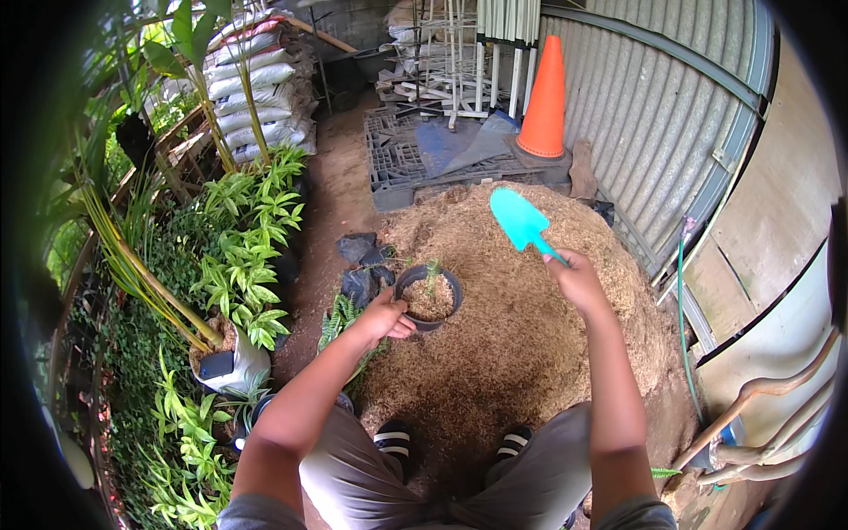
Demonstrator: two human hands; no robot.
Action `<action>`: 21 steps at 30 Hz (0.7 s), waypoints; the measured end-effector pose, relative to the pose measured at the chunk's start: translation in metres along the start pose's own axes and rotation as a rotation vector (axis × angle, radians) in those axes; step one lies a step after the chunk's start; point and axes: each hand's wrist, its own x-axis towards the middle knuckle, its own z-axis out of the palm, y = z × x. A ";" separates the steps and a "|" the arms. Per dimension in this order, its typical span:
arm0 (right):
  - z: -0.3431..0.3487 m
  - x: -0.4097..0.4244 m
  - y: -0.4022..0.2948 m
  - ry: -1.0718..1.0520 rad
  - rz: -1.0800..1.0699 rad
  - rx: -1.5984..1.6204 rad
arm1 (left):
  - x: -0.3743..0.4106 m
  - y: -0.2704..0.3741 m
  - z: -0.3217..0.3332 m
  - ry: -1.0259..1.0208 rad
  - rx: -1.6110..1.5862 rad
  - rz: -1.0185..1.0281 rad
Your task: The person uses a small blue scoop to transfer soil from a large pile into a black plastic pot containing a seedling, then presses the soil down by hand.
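Observation:
My left hand (384, 317) grips the left rim of a round black plastic plant pot (454, 311), tilted towards me. Inside the pot a small green seedling (433, 277) stands in light brown chaff-like material. The handle of a turquoise hand trowel (519, 215) is in my right hand (575, 277), its blade raised up and to the left of that hand. No load is visible on the blade. Below both hands lies a wide mound of light brown chaff-like material (510, 331).
Black plastic bags (358, 247) and leafy plants (245, 291) are on the left. Behind the mound are a black plastic pallet (391, 156) and an orange traffic cone (544, 106). A corrugated sheet wall (629, 112) and a green hose (682, 318) border the right.

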 end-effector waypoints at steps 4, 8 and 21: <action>0.000 0.009 0.022 -0.063 0.091 -0.178 | -0.006 0.007 0.006 -0.044 0.037 0.033; 0.006 0.007 0.020 -0.144 0.085 -0.221 | -0.006 0.006 0.009 -0.060 0.068 0.051; -0.015 -0.010 -0.012 -0.190 0.024 -0.272 | -0.004 -0.002 0.004 -0.093 0.078 0.053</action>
